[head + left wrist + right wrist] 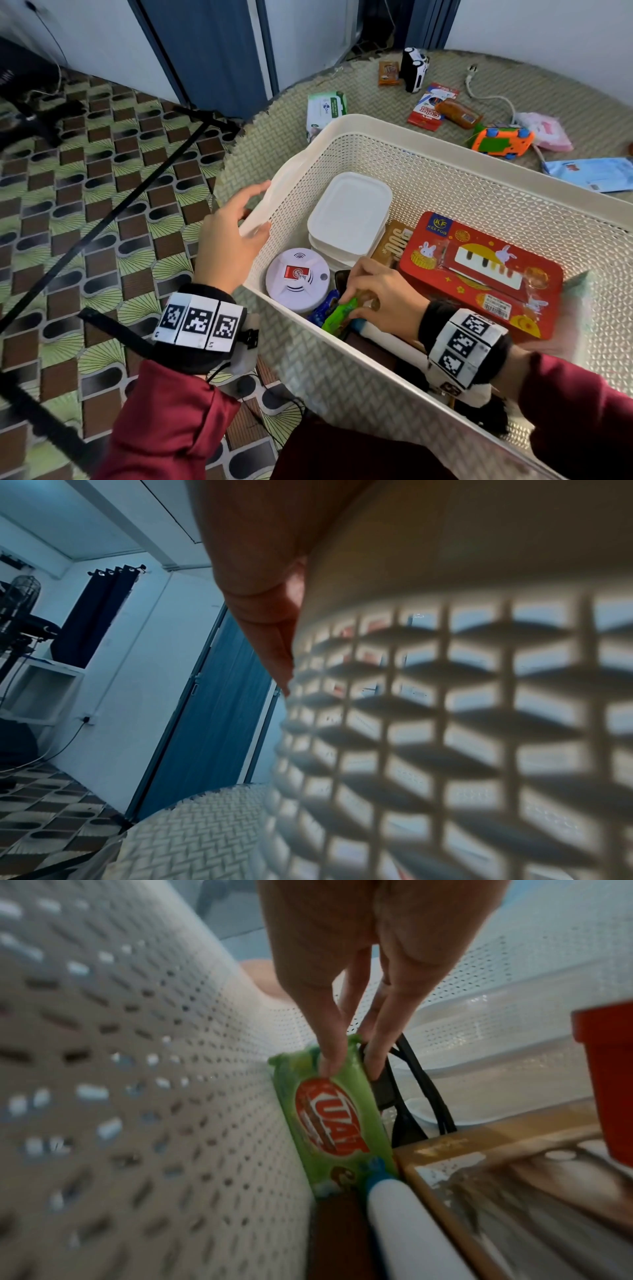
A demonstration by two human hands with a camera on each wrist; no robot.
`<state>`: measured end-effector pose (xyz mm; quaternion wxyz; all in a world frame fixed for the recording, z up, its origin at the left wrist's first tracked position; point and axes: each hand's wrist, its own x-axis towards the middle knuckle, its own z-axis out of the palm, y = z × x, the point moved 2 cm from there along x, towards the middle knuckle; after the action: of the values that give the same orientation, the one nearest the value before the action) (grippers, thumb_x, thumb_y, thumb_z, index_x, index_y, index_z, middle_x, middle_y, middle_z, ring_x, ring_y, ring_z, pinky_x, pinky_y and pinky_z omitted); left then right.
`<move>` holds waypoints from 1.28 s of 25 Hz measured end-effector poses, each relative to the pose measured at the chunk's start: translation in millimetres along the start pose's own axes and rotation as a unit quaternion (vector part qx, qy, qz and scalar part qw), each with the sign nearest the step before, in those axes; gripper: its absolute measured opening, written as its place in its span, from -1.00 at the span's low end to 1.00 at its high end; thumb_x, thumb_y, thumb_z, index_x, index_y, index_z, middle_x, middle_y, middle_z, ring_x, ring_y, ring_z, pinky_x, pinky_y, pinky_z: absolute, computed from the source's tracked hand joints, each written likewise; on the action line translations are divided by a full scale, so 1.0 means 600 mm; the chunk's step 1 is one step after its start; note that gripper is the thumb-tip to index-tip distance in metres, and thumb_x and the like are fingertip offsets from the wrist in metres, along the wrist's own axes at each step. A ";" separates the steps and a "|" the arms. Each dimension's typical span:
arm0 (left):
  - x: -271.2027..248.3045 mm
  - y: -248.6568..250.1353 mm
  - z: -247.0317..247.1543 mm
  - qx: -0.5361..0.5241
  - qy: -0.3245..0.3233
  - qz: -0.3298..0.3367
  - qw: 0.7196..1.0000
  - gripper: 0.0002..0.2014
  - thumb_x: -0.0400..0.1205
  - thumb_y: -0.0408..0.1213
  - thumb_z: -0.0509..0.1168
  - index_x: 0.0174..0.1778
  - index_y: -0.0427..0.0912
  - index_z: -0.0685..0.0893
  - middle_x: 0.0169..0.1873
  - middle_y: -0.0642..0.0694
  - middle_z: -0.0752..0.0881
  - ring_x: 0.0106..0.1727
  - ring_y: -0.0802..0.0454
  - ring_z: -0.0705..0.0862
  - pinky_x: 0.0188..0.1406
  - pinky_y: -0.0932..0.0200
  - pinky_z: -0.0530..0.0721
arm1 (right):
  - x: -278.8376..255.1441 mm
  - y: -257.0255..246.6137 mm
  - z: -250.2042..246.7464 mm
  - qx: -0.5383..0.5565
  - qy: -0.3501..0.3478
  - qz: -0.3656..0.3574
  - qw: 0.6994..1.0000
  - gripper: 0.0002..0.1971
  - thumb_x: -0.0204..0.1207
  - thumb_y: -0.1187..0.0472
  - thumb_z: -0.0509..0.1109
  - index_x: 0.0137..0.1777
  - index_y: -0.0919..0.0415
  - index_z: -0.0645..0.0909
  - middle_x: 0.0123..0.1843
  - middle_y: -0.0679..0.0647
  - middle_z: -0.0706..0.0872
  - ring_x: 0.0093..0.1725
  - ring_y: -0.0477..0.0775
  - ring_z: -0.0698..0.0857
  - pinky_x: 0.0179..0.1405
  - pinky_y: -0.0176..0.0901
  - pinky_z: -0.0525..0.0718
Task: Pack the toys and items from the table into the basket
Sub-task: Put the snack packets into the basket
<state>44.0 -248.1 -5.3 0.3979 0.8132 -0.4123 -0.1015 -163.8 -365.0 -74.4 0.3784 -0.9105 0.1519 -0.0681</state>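
Note:
A cream perforated basket stands on the round woven table. My left hand grips the basket's left handle rim, thumb inside and fingers outside. My right hand reaches into the basket's near left corner and pinches a green snack packet by its top end, standing it against the wall. Inside lie a white round smoke detector, stacked white lidded boxes, a red tin and black sunglasses.
On the table beyond the basket lie a green-white wipes pack, a black-white toy car, a red packet, an orange toy car, a pink pouch, a blue packet and a white cable. Patterned floor lies left.

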 end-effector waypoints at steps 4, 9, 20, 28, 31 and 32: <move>0.001 -0.005 0.001 -0.005 0.001 -0.007 1.000 -0.43 0.53 -0.40 0.43 0.41 0.18 0.53 0.11 -0.06 0.78 0.11 -0.15 0.73 0.14 -0.18 0.69 | 0.007 -0.002 0.017 -0.088 -0.018 -0.030 0.996 -0.78 0.25 0.54 0.47 -0.33 0.19 0.65 -0.09 0.03 0.47 -0.33 0.08 0.59 -0.38 0.03 0.68; -0.001 -0.002 0.000 -0.010 0.003 -0.004 1.000 -0.43 0.53 -0.40 0.43 0.41 0.15 0.55 0.06 -0.07 0.79 0.06 -0.10 0.74 0.12 -0.12 0.71 | 0.004 -0.012 0.012 -0.108 -0.032 -0.022 0.993 -0.79 0.30 0.26 0.58 -0.06 0.19 0.71 -0.01 0.12 0.51 -0.20 0.11 0.59 -0.23 -0.03 0.67; 0.000 -0.012 0.004 -0.013 -0.003 -0.011 1.000 -0.40 0.54 -0.37 0.43 0.43 0.25 0.50 0.12 -0.06 0.77 0.07 -0.03 0.74 0.12 -0.12 0.72 | 0.027 -0.010 0.015 -0.318 -0.023 -0.027 0.948 -0.51 -0.06 -0.20 0.68 -0.10 -0.10 0.76 0.10 0.14 0.64 0.09 0.21 0.45 -0.10 0.07 0.72; 0.000 -0.014 0.005 -0.007 -0.001 -0.008 1.000 -0.40 0.54 -0.36 0.42 0.44 0.25 0.49 0.12 -0.07 0.77 0.04 -0.06 0.75 0.11 -0.13 0.71 | 0.021 -0.004 -0.001 -0.195 -0.080 0.000 0.977 -0.73 0.17 0.19 0.65 -0.11 0.03 0.76 0.29 0.13 0.49 0.28 0.20 0.40 0.13 -0.07 0.43; 0.001 -0.018 0.006 -0.010 0.000 -0.007 1.000 -0.40 0.54 -0.36 0.42 0.44 0.25 0.49 0.13 -0.05 0.77 0.07 -0.04 0.74 0.11 -0.13 0.71 | 0.025 -0.012 0.014 -0.214 -0.043 -0.005 0.976 -0.68 0.12 0.19 0.68 -0.12 0.10 0.70 0.13 0.17 0.55 0.09 0.24 0.55 -0.27 -0.07 0.69; 0.001 -0.019 0.006 -0.013 0.001 -0.008 1.000 -0.40 0.54 -0.37 0.42 0.44 0.25 0.49 0.12 -0.05 0.77 0.05 -0.04 0.74 0.10 -0.13 0.71 | 0.027 -0.016 0.019 -0.213 -0.033 -0.001 0.977 -0.66 0.18 0.22 0.65 -0.07 0.15 0.64 0.15 0.18 0.53 0.09 0.23 0.54 -0.33 0.00 0.72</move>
<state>49.1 -247.0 -16.0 0.4081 0.8114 -0.4040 -0.1093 -143.6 -356.4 -75.2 0.1810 -0.9721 0.1491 -0.0045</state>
